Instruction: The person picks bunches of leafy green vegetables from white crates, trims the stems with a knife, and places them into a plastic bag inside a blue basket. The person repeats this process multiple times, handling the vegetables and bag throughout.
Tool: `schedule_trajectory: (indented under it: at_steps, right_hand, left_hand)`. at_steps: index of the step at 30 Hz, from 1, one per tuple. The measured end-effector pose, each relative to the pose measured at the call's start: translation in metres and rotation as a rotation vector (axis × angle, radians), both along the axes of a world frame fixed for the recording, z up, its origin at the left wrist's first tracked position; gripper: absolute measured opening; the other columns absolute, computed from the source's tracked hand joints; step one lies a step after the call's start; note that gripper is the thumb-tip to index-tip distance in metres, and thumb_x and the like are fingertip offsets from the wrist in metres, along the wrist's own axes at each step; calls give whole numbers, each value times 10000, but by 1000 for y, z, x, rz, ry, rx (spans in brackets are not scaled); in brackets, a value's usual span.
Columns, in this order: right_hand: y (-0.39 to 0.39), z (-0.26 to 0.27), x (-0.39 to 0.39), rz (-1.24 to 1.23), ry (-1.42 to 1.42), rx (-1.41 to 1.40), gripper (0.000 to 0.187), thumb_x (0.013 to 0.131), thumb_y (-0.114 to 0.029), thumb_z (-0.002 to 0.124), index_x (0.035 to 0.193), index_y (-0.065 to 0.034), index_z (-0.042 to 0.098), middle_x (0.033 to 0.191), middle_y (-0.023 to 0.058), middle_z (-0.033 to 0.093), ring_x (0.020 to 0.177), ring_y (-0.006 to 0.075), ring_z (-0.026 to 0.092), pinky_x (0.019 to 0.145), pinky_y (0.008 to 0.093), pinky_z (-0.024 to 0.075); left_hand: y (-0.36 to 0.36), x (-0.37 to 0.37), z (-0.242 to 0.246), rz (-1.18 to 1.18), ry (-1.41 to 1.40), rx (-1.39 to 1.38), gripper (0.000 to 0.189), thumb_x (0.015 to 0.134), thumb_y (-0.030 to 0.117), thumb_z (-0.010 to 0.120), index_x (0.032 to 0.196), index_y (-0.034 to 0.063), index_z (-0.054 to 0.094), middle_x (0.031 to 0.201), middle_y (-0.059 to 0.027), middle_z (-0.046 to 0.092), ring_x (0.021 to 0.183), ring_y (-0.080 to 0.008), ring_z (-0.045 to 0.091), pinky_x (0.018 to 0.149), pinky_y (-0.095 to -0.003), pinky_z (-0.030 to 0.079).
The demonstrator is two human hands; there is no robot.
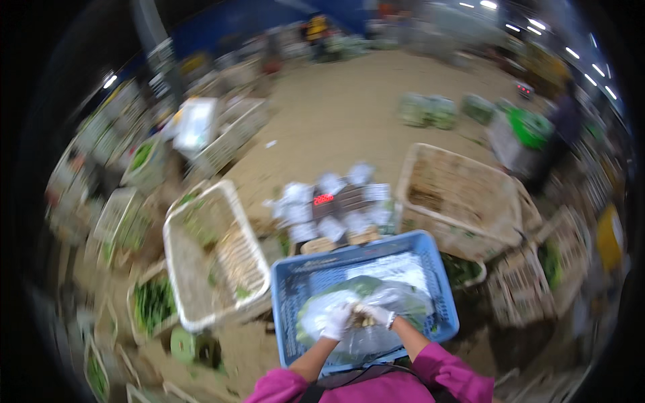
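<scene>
In a blue plastic crate [443, 302] before me lies a clear plastic bag [373, 345] with leafy green vegetables [365, 284] in it. My left hand [336, 322], in a white glove, grips the bag from the left. Opposite it, my right hand [379, 316], gloved as well, has its fingers closed on the bag's gathered part. Between the two hands show pale brown vegetable ends [364, 321], too blurred to name. Part of the crate's near rim is hidden by my body.
Beyond the crate stands a digital scale display [323, 199] with white papers [297, 201] around it. Dirty white crates flank me, one left [174, 282] and one right [463, 156]. A green stool [184, 345] is at lower left. Bagged vegetables [428, 111] and a person [567, 116] are farther off.
</scene>
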State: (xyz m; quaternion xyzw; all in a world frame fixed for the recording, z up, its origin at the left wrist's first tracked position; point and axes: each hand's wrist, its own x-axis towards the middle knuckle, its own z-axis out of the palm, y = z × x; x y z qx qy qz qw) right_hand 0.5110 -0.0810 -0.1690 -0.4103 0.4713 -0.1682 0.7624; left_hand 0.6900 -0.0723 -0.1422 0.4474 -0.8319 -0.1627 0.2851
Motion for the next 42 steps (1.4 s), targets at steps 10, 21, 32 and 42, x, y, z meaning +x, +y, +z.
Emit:
schedule_trajectory:
  at_steps: [10,21,32,42]
  right_hand:
    - [27,39,55,-427,842,-1081,81,804,-183,533,832,-129,587,883,81,639,730,269,617,643,381,485]
    - [46,63,57,-406,887,-980,310,834,-166,523,1140,-142,475,835,122,632,705,301,630,582,420,477]
    - [35,82,56,-214,1025,-1115,566,811,-189,503,1358,-180,360,1107,109,535,934,254,590,750,371,482]
    - [-34,101,50,589,329,-2166,582,886,-117,402,1432,-233,235,1376,95,364,1233,290,413,970,504,363]
  left_hand:
    - [-26,25,-3,114,491,875,159,843,123,617,886,-26,651,713,-4,607,599,-74,489,535,-250,411]
    - [-42,19,39,-60,-425,390,212,776,298,634,814,104,711,693,-144,652,642,-281,638,623,-365,496]
    - [-94,85,-101,-321,48,1054,193,770,102,649,941,14,652,813,-61,638,752,-196,596,712,-329,490]
    - [-126,106,-145,-275,468,1615,211,750,119,638,951,54,642,893,-61,625,823,-214,584,723,-336,476]
